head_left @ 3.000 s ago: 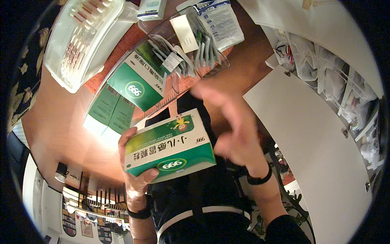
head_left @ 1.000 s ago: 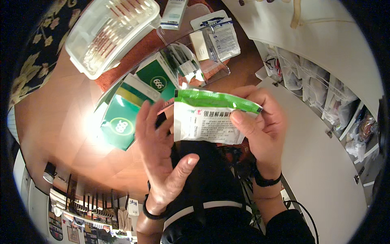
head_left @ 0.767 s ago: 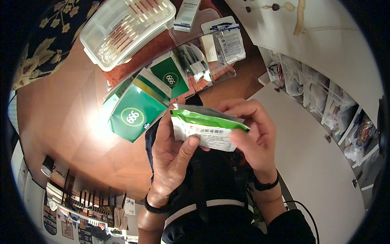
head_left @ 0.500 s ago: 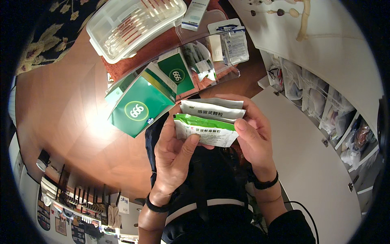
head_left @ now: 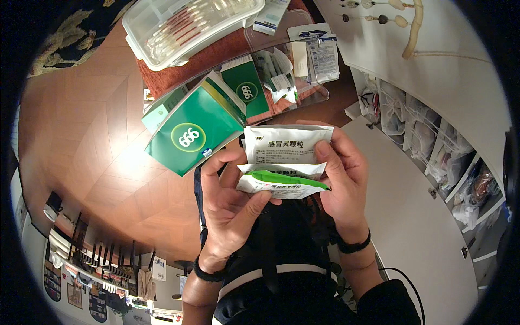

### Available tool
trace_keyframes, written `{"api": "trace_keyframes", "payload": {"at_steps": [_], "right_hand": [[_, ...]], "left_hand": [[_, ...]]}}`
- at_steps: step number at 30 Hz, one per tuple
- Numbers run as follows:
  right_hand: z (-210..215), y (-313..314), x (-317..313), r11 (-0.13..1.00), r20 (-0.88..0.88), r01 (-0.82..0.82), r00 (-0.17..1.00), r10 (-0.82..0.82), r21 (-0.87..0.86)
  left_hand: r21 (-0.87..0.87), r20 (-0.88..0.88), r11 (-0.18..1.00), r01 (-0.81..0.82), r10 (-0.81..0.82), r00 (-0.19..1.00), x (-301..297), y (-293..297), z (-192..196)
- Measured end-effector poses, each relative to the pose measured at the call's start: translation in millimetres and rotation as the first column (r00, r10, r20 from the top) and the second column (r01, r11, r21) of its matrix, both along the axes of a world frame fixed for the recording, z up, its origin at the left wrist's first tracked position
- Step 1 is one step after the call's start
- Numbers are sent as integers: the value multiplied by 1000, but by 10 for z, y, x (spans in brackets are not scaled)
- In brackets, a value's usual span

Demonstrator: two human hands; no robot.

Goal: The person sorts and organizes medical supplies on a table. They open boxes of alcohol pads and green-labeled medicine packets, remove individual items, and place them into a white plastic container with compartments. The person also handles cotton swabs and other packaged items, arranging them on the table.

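Left hand (head_left: 230, 203) and right hand (head_left: 341, 184) both grip a small stack of white-and-green sachets (head_left: 284, 162) at frame centre, thumbs pressed on the front, sachets lying between the two palms. Just upper left lies a green box (head_left: 195, 132). A clear plastic container (head_left: 184, 27) sits at upper left.

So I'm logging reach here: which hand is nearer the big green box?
Left. The left hand sits just below the green box; the right hand is farther right, behind the sachets.
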State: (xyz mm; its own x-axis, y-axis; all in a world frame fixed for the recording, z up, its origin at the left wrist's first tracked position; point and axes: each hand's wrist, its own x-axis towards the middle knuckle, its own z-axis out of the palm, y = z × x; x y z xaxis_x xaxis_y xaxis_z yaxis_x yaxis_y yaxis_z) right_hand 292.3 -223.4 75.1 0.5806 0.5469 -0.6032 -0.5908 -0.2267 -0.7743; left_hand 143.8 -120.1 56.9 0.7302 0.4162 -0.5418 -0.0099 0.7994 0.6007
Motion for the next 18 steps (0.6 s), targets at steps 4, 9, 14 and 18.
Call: {"api": "trace_keyframes", "payload": {"at_steps": [4, 9, 14, 18], "right_hand": [[4, 19, -30, 1000, 48, 15, 999, -15, -14], [-24, -1, -49, 1000, 69, 15, 997, -14, -23], [12, -27, -21, 996, 3, -80, 997, 80, -24], [26, -19, -8, 992, -114, -76, 990, 87, 97]], "left_hand": [[38, -14, 999, -2, 3, 1000, -48, -40, -23], [57, -10, 998, 31, -30, 999, -123, -34, -63], [202, -19, 969, 144, -143, 990, -178, 12, -107], [229, -59, 960, 160, -150, 987, -165, 19, -85]]}}
